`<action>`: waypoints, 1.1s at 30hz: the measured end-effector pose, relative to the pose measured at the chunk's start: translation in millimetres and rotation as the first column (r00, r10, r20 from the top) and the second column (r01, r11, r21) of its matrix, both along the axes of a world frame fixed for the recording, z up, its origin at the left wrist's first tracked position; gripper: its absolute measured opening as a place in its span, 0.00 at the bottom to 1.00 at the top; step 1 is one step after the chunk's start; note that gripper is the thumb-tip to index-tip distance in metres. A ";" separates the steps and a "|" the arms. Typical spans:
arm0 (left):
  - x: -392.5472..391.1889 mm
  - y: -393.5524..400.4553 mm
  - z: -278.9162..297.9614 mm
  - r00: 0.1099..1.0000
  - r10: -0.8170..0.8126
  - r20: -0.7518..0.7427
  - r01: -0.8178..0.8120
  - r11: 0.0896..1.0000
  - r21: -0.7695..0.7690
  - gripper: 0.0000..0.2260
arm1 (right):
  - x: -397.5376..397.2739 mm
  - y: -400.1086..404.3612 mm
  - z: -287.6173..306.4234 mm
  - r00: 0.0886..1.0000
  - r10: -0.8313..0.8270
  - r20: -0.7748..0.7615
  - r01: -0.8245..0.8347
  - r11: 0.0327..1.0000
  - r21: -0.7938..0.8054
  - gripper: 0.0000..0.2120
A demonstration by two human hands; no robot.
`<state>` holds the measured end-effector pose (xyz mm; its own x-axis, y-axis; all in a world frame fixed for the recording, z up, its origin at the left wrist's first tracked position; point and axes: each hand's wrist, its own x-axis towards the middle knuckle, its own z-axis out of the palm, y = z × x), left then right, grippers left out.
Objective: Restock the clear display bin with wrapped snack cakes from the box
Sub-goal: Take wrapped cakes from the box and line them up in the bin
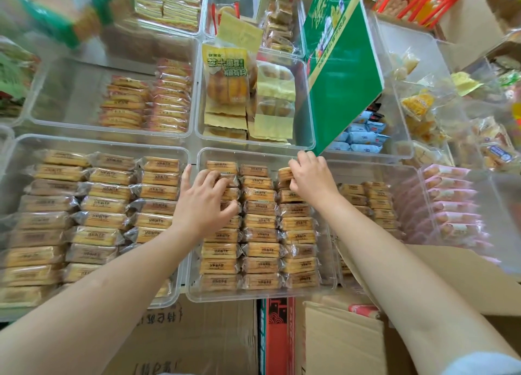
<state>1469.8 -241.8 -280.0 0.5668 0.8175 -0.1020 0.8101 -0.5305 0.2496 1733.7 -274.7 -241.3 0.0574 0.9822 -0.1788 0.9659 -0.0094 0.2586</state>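
1. Clear display bin [194, 262] straight ahead, front row centre, nearly full: three columns of wrapped snack cakes [260, 235], flat and close-packed, touching side to side.
2. Left hand [204, 202] spread over the far end of the left column, fingers lightly curled and resting on the wrappers there; pressing or pinching, cannot tell.
3. Right hand [308, 176] at the far right corner, fingers curled round one cake, apparently seating it at the top of the right column.
4. Likely handling: light, small, soft sponge under thin crinkly film. Easily squashed, so no hard squeeze.
5. Film probably slippery and noisy; loose sealed ends at each short side prone to snag on neighbours.
6. Best hold: across the long sides, thumb against fingers, not by the crimped ends.
7. Best seating: flat, slid down beside its neighbour, then a gentle pat to level.
8. Cardboard box [366, 343] low at the right, below the bin and just beside the right forearm; contents barely visible.
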 end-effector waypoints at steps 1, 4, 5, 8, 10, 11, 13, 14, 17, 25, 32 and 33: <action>0.0 0.2 0.0 1.000 -0.001 -0.002 0.001 1.000 0.002 0.31 | -0.1 0.5 -1.0 1.000 0.004 -0.014 -0.004 1.000 0.008 0.15; -0.2 0.1 -0.4 1.000 -0.002 0.000 0.002 1.000 0.005 0.31 | -0.2 1.0 -2.1 0.967 -0.022 -0.253 0.034 0.999 0.041 0.16; -0.4 0.2 -0.6 1.000 -0.002 -0.001 0.002 1.000 0.005 0.31 | -1.0 -1.0 -2.4 0.936 -0.047 -0.348 0.064 0.997 0.038 0.16; -0.3 0.2 0.1 1.000 -0.002 0.001 0.002 1.000 0.004 0.31 | -1.5 -10.3 -9.7 0.942 -0.058 -0.331 0.084 0.994 0.065 0.12; -0.5 0.0 -0.3 1.000 -0.001 0.001 0.001 1.000 0.012 0.31 | -1.7 -9.1 -10.9 0.992 -0.051 -0.114 0.057 0.997 0.049 0.09; -0.6 0.0 -0.8 1.000 -0.001 0.004 0.001 1.000 0.014 0.31 | -4.3 -7.4 -9.6 0.996 -0.072 -0.058 0.072 0.997 0.002 0.09; -0.7 0.1 -1.8 1.000 -0.003 0.009 0.003 1.000 0.009 0.30 | -10.2 -6.6 -9.8 0.992 -0.110 -0.067 0.104 0.991 -0.087 0.13; -0.6 0.2 -2.5 1.000 -0.004 0.004 0.004 1.000 0.008 0.30 | -12.5 -7.8 -12.1 0.988 -0.118 -0.097 0.105 0.987 -0.125 0.17; -0.2 1.2 -3.7 1.000 -0.005 -0.006 0.005 1.000 0.007 0.30 | -18.4 -11.3 -10.9 0.979 -0.166 -0.117 0.139 0.967 -0.212 0.27; -0.2 -0.1 -4.3 1.000 -0.002 0.007 0.002 1.000 0.011 0.31 | -36.2 -41.7 -47.6 0.882 -0.321 -0.346 0.265 0.943 -0.200 0.37; 0.8 1.1 -4.0 1.000 -0.001 0.001 0.001 1.000 0.016 0.31 | -35.6 -30.3 -46.6 0.896 -0.338 -0.288 0.270 0.930 -0.251 0.37; 0.4 1.0 -3.5 1.000 -0.007 -0.011 0.007 1.000 0.012 0.31 | -34.8 -25.7 -38.7 0.896 -0.350 -0.273 0.271 0.918 -0.288 0.38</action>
<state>1470.2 -240.8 -283.6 0.5712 0.8149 -0.0979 0.8090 -0.5390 0.2345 1698.9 -300.4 -280.0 0.2553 0.8492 -0.4623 0.9538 -0.2994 -0.0233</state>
